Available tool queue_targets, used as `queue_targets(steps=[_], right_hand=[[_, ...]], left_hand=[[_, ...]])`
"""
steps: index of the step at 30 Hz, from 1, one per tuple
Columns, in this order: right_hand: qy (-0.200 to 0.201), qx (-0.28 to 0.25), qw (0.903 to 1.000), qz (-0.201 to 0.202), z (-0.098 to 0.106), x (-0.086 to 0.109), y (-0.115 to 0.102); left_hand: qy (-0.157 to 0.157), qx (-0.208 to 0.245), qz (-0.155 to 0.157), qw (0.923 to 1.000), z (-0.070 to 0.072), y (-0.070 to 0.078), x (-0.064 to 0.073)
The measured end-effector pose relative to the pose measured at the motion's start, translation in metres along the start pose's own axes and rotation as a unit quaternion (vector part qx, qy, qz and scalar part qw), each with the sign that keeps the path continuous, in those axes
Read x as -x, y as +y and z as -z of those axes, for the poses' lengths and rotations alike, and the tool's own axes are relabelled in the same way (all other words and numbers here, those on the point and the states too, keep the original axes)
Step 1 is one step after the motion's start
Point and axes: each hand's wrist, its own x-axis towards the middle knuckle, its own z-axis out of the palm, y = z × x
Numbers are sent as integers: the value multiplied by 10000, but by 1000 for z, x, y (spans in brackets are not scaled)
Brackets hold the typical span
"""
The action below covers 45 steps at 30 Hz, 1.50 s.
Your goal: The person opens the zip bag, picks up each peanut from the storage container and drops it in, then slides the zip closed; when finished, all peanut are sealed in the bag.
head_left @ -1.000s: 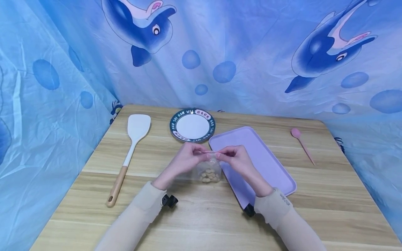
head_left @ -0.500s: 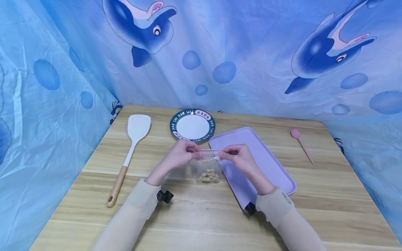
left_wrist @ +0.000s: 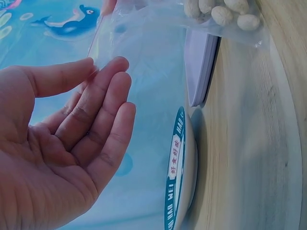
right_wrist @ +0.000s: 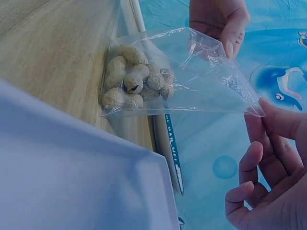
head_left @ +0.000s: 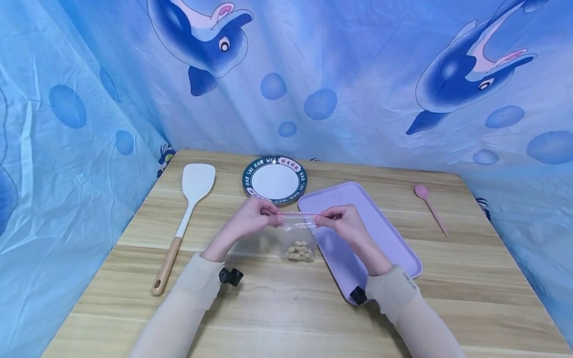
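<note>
A clear zip bag [head_left: 295, 236] hangs upright between both hands, with several peanuts in the shell [right_wrist: 129, 79] gathered at its bottom. My left hand [head_left: 255, 217] pinches the top left corner between thumb and forefinger; the left wrist view shows its other fingers [left_wrist: 112, 129] loosely bent beside the bag. At the opposite top corner, my right hand [head_left: 342, 222] pinches the bag the same way. The reddish zip line [head_left: 297, 214] stretches straight between the two pinches. Whether the zip is fully closed I cannot tell.
A lilac tray [head_left: 385, 238] lies under and beside the right hand. Behind the left hand is a round plate [head_left: 274, 180] with a dark green rim. A white spatula [head_left: 190, 204] with a wooden handle lies at left, a pink spoon [head_left: 429, 206] at far right.
My left hand has slid leftward along the bag's top edge, away from the right hand. The right hand has shifted slightly right. More of the bag's top now shows, pulled straight.
</note>
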Motion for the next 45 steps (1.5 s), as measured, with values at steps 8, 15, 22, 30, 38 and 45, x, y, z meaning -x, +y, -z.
queue_targets(steps=[8,15,22,30,38,45], right_hand=[[-47,178,9997,128,0,-2,1],[-353,545,9968,460,0,-5,2],[-579,1294,9860,882,1,-18,-6],[-646,1641,9833,453,-1,-47,-2],[-831,1815,9799,-38,-8,-68,8],[-822,1937,9773,-264,-12,-78,18]], left_hand=[[-137,-56,149,9998,5,2,1],[-251,-372,265,9986,7,4,-1],[-18,-657,33,9978,3,1,-4],[650,-1242,39,9901,-3,-5,-16],[660,-1790,426,9807,1,-15,-41],[432,-1884,735,9784,1,-22,-57]])
